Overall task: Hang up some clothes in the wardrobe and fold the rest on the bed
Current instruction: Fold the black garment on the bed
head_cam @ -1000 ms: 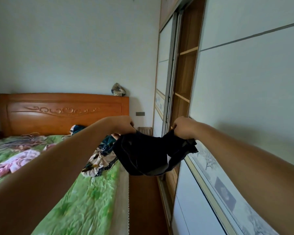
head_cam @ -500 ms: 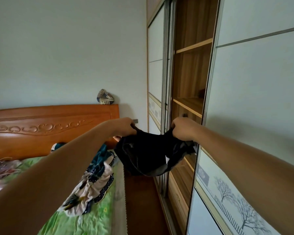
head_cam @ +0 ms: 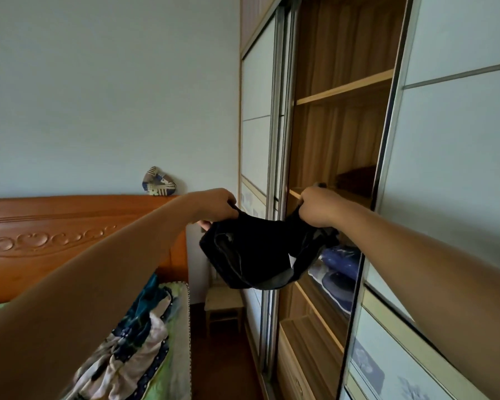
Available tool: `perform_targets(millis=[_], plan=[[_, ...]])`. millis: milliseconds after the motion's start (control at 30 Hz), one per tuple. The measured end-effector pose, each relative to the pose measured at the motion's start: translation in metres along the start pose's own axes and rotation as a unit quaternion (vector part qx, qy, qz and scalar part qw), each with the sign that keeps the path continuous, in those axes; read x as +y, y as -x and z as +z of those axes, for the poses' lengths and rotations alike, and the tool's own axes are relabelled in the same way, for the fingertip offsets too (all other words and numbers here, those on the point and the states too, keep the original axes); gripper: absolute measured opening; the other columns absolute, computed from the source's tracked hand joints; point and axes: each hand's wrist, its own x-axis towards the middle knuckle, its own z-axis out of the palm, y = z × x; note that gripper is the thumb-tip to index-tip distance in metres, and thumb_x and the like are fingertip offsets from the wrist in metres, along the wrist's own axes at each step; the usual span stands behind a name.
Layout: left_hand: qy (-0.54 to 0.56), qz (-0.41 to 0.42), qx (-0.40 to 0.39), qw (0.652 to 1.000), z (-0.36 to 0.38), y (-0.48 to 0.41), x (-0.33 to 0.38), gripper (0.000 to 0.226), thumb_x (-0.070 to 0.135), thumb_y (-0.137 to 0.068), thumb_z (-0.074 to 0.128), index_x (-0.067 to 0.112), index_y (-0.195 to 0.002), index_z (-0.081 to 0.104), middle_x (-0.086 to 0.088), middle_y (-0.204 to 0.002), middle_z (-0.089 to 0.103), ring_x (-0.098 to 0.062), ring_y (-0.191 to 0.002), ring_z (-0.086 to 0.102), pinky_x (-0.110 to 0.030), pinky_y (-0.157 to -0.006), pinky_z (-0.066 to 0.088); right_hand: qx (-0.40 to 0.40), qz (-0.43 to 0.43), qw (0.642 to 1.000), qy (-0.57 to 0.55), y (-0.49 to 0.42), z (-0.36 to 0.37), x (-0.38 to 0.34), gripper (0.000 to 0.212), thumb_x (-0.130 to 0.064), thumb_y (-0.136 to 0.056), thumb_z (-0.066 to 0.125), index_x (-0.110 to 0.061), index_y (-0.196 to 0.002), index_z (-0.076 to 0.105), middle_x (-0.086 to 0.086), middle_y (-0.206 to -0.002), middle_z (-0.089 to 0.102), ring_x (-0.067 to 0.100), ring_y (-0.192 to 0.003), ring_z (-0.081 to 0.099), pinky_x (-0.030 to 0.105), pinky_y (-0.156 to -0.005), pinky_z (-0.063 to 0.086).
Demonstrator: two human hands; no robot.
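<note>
1. Head view, the room: a pale wall at the far left, a bed (head_cam: pixel 184 327) with a carved wooden headboard (head_cam: pixel 70 235) at the near left, and a wardrobe (head_cam: pixel 338 145) along the right. Its sliding door (head_cam: pixel 459 168) is pushed aside, so the wooden shelves show.
2. Head view, your hands: your left hand (head_cam: pixel 214 204) and right hand (head_cam: pixel 315 206) each clench the top edge of a black garment (head_cam: pixel 254 255). You hold it stretched between them, sagging in the middle. It hangs in the air in front of the open wardrobe, clear of the bed and of every shelf.
3. Head view, what looks done: little that can be confirmed. A blue bundle (head_cam: pixel 341 264) lies on a lower shelf behind the garment. No rail, no hanger and nothing hung up shows in this view.
4. Head view, what looks left: a patterned heap of clothes (head_cam: pixel 139 327) lies crumpled and unfolded on the bed's right edge. The black garment has neither been hung nor laid down.
5. Judgement: you are at most partway through. This piece has to go into the wardrobe, and the heap has yet to be folded.
</note>
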Motion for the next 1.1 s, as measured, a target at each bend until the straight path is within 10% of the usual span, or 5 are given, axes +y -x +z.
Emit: perform_targets(millis=[200,367,667,833,1100], plan=[[-0.006,0.095,0.001,0.995,-0.012,-0.146,-0.012,0.03,0.018,-0.094,0.055,0.009,-0.123,0.059,-0.014,-0.109,0.065,-0.021,-0.078,0.065,-0.028,-0.055,0.055,0.007,0.092,0.996,-0.013,-0.112,0.007,0.017,0.022,-0.008,-0.098,0.045,0.0,-0.105,0.064,0.014,-0.1,0.063,0.026,-0.082,0.058,0.028,-0.062,0.043],[-0.021,0.164,-0.016,0.986,-0.03,-0.242,0.006,0.028,0.02,-0.092,0.055,0.011,-0.117,0.065,-0.016,-0.113,0.068,-0.031,-0.099,0.069,-0.048,-0.088,0.058,0.042,0.16,0.986,-0.014,-0.168,-0.007,0.037,0.024,-0.007,-0.098,0.042,-0.001,-0.114,0.06,0.021,-0.143,0.048,0.032,-0.099,0.06,0.034,-0.077,0.05],[-0.034,0.26,-0.035,0.964,-0.015,-0.331,0.065,0.031,0.023,-0.094,0.059,0.014,-0.124,0.065,-0.008,-0.114,0.068,-0.025,-0.1,0.068,-0.045,-0.094,0.056,0.092,0.273,0.956,0.053,-0.192,-0.025,0.089,0.013,-0.004,-0.092,0.049,-0.009,-0.081,0.053,0.011,-0.091,0.056,0.025,-0.076,0.059,0.03,-0.055,0.042],[-0.032,0.303,-0.074,0.949,0.0,-0.377,0.099,0.031,0.025,-0.093,0.06,0.02,-0.124,0.066,-0.004,-0.111,0.071,-0.02,-0.097,0.07,-0.044,-0.09,0.058,0.083,0.346,0.93,0.086,-0.214,-0.028,0.119,0.048,0.002,-0.09,0.053,-0.001,-0.137,0.049,0.022,-0.137,0.047,0.027,-0.093,0.06,0.03,-0.064,0.05],[-0.02,0.379,-0.114,0.918,0.022,-0.483,0.17,0.028,0.024,-0.095,0.055,0.026,-0.121,0.066,0.001,-0.11,0.07,-0.019,-0.097,0.067,-0.032,-0.076,0.057,0.116,0.435,0.884,0.124,-0.274,-0.038,0.189,0.057,-0.005,-0.089,0.06,-0.003,-0.144,0.044,0.026,-0.153,0.033,0.037,-0.116,0.057,0.04,-0.088,0.055]])
